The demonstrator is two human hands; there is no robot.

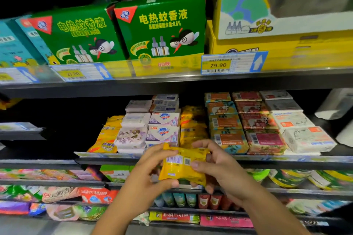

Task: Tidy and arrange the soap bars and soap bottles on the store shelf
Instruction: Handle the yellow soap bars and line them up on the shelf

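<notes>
Pack: yellow soap pack (183, 166), barcode side facing the camera, up in the air just near of the soap shelf (286, 158) rim, roughly mid-shelf.
Left hand: left hand (150, 173) grips the pack's left end, thumb under the near edge, fingers hooked over the far edge.
Right hand: right hand (215, 168) holds the right end, thumb pressed on the front beside the QR code, the other fingers curled round the back.
Behind the pack: a yellow stack (193, 124) that looks like the same kind, kinda messy, right behind the hands.
Left of that: white bars (164, 129) with a blue logo, then lavender packs (131, 137), then more yellow packs (108, 135) at the far left, leaning.
Right of that: orange bars (225, 129), red bars (257, 126), pale bars (298, 131), all in neat rows running front to back.
Shelf above: two green boxes (162, 28) side by side, a big yellow box (277, 5) to the right, and a price tag (217, 65) reading 29.90.
Shelves below: colourful pouches (63, 194), too blurry to read.
</notes>
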